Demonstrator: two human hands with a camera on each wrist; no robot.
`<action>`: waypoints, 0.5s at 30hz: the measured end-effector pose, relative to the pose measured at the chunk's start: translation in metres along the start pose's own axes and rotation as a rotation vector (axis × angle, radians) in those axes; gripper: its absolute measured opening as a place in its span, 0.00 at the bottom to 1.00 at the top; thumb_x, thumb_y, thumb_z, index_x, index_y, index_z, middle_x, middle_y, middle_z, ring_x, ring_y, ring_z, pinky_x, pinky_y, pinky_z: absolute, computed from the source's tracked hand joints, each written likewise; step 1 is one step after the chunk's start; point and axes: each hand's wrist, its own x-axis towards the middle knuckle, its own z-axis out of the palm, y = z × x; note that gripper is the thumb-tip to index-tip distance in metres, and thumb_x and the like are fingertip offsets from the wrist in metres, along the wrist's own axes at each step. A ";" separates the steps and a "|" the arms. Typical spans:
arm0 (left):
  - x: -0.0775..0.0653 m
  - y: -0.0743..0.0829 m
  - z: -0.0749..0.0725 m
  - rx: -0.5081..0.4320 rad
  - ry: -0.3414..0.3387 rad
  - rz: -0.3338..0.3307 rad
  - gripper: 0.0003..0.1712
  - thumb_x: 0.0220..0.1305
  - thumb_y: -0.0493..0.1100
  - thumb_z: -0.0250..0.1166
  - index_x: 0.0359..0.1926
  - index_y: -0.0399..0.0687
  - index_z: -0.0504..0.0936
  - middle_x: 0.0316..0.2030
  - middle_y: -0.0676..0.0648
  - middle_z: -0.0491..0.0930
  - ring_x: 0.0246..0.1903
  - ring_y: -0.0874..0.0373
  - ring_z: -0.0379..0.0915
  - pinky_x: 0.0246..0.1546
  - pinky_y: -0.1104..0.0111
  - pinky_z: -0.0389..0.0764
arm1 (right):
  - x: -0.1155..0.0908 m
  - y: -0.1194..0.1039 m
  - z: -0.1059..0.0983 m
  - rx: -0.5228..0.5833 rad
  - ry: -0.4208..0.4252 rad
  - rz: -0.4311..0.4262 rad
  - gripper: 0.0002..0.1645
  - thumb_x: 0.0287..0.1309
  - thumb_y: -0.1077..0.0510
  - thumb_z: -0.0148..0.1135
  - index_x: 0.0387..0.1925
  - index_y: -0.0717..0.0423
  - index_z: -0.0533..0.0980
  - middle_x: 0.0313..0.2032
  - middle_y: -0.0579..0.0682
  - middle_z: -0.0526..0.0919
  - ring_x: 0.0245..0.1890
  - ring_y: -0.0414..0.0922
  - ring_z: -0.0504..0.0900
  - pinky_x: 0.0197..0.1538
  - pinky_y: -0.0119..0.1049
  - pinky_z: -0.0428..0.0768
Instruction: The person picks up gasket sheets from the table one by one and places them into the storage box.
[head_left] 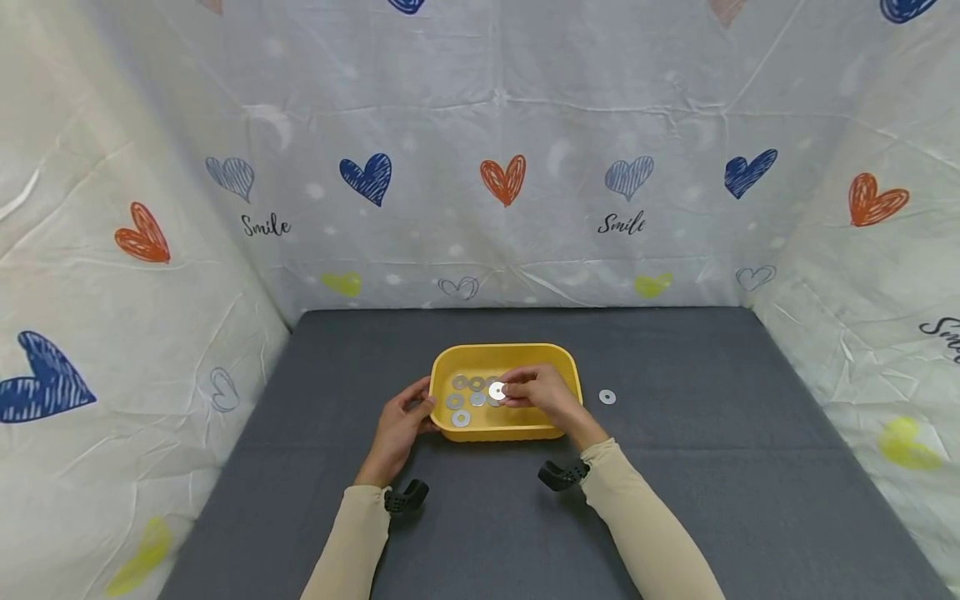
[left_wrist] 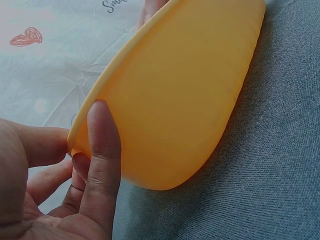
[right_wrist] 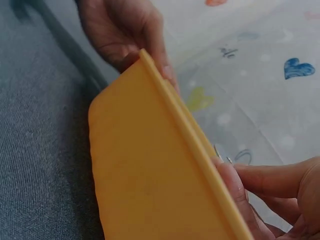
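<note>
A yellow plastic tray (head_left: 487, 434) sits on the dark table, with several flat metal washers (head_left: 461, 418) spread over its floor, mostly toward the left and middle. My left hand (head_left: 397, 429) grips the tray's left rim; in the left wrist view its thumb and fingers lie on either side of the tray wall (left_wrist: 175, 95). Over the middle of the tray, my right hand (head_left: 546, 393) pinches a bright washer (head_left: 496, 391) between thumb and fingertips. In the right wrist view, the tray wall hides most of that washer.
One loose washer (head_left: 607, 397) lies on the grey cloth-covered table (head_left: 675, 500), right of the tray. White curtains (head_left: 450, 83) printed with hearts stand behind the table and on both sides. A black band (head_left: 562, 475) is on each wrist.
</note>
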 end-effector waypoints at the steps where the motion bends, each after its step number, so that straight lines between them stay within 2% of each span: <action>1: 0.000 0.000 0.001 0.002 0.001 0.002 0.28 0.72 0.41 0.58 0.71 0.53 0.66 0.51 0.45 0.68 0.40 0.51 0.76 0.35 0.70 0.84 | 0.001 0.000 0.000 -0.015 -0.004 0.007 0.12 0.61 0.70 0.62 0.46 0.70 0.81 0.35 0.56 0.84 0.30 0.45 0.88 0.47 0.47 0.85; 9: 0.001 0.002 0.002 -0.008 -0.002 0.008 0.29 0.72 0.40 0.58 0.71 0.52 0.66 0.50 0.46 0.68 0.39 0.52 0.76 0.34 0.69 0.84 | 0.009 0.003 0.005 -0.106 -0.029 0.058 0.12 0.60 0.69 0.63 0.45 0.66 0.83 0.38 0.57 0.84 0.32 0.46 0.88 0.43 0.41 0.87; 12: 0.000 0.001 0.000 -0.009 -0.003 0.006 0.29 0.72 0.40 0.58 0.71 0.51 0.66 0.50 0.46 0.68 0.39 0.51 0.76 0.34 0.69 0.84 | 0.012 0.004 0.010 -0.137 -0.050 0.070 0.12 0.59 0.70 0.63 0.44 0.66 0.83 0.38 0.59 0.84 0.33 0.50 0.89 0.42 0.41 0.87; 15: 0.000 0.001 0.001 -0.006 -0.001 0.006 0.28 0.72 0.40 0.58 0.71 0.51 0.66 0.50 0.46 0.68 0.38 0.51 0.76 0.34 0.69 0.84 | 0.015 0.003 0.014 -0.163 -0.062 0.088 0.11 0.59 0.70 0.62 0.43 0.66 0.84 0.39 0.59 0.84 0.32 0.50 0.88 0.41 0.40 0.87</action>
